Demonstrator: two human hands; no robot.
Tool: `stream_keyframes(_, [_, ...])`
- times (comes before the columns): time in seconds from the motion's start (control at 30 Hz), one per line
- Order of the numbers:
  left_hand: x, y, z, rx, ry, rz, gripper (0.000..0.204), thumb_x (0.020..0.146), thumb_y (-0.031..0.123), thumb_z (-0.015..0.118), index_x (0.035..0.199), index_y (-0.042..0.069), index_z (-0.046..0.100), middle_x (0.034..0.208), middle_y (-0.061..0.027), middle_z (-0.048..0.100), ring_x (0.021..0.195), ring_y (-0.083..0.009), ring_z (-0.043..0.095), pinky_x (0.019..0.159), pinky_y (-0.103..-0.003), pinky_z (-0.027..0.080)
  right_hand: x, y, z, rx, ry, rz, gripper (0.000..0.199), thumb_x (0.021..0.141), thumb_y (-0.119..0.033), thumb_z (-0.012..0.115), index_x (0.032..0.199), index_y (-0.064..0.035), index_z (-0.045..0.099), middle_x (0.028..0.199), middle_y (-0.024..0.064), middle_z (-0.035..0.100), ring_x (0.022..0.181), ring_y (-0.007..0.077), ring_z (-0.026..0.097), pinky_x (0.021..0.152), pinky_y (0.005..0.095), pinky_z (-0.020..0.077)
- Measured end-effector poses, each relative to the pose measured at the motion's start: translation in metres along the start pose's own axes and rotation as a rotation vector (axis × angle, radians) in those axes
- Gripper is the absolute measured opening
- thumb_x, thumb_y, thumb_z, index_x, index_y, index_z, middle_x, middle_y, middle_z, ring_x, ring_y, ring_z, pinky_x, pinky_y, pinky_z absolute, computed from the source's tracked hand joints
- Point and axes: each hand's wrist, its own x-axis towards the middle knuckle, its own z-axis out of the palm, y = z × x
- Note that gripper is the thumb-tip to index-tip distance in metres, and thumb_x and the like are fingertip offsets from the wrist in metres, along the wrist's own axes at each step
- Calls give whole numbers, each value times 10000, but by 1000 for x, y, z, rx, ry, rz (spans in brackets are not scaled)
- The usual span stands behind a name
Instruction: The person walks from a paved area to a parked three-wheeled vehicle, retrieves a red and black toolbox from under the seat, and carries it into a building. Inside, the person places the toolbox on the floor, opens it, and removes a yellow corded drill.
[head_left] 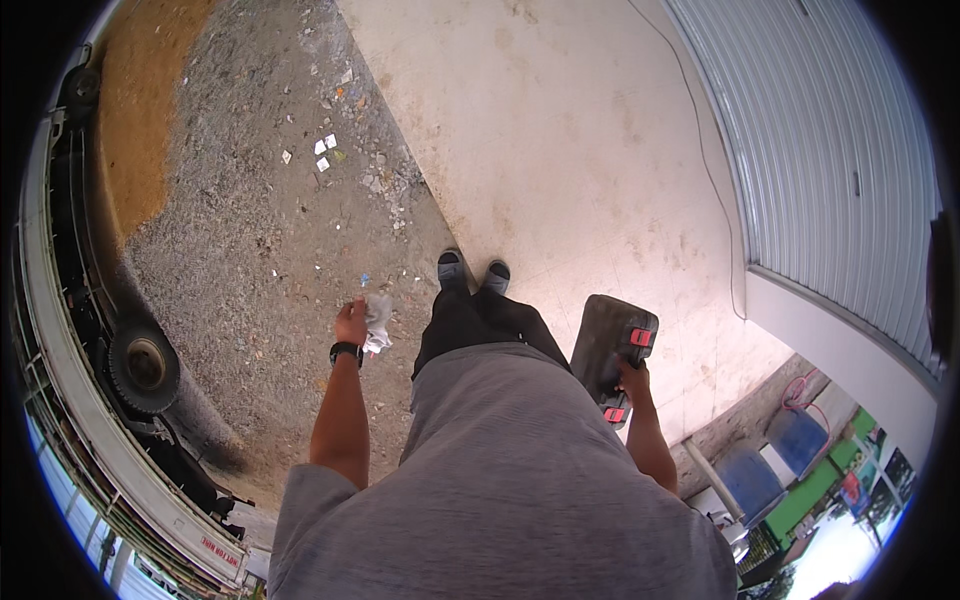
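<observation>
Head view looking straight down: pale, stained concrete slab (560, 130) on the right, rough grey gravel (260, 230) with bits of litter on the left, ribbed metal shutter (830, 150) further right. Left hand (351, 322) is closed around a crumpled white rag (379, 320), soft and wrinkly, hanging just left of the legs. Right hand (633, 380) is curled round the handle of a dark hard-plastic case (610, 345), boxy with rounded corners and red latches, carried low by the right hip. A truck (110, 380) with a dusty tyre sits along the left edge.
</observation>
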Motion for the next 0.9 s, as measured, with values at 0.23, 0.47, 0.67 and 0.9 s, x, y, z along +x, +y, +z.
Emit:
stream_keyframes(0.23, [58,-21,-10,128,-97,-97,576,929,550,563,1008,7,740,992,-217,731,958,-345,691,877,-424,502,-9,-114,12,-37,-57,29,303,907,-284,718,1048,-87,535,614,3,449,457,146,468,430,346,486])
stream_keyframes(0.47, [142,52,-38,476,-421,-352,738,957,594,335,1250,-3,656,1298,-274,617,1268,-385,564,1127,-452,360,17,-298,73,-142,-110,-30,359,885,-192,725,1194,-79,582,650,43,521,454,166,493,402,361,463])
stream_keyframes(0.67, [239,242,-75,-82,-192,-142,565,886,527,620,1062,-1,715,1069,-230,721,1050,-360,682,928,-438,512,53,-431,105,-112,-79,-311,433,845,-152,760,1226,-46,582,678,67,566,467,195,542,405,368,504])
stream_keyframes(0.9, [330,426,-160,-93,1,147,500,865,485,693,1054,22,705,982,-206,735,947,-330,708,849,-418,537,67,-573,121,40,-107,-380,478,820,-145,771,1227,-15,558,742,69,602,490,182,560,406,348,512])
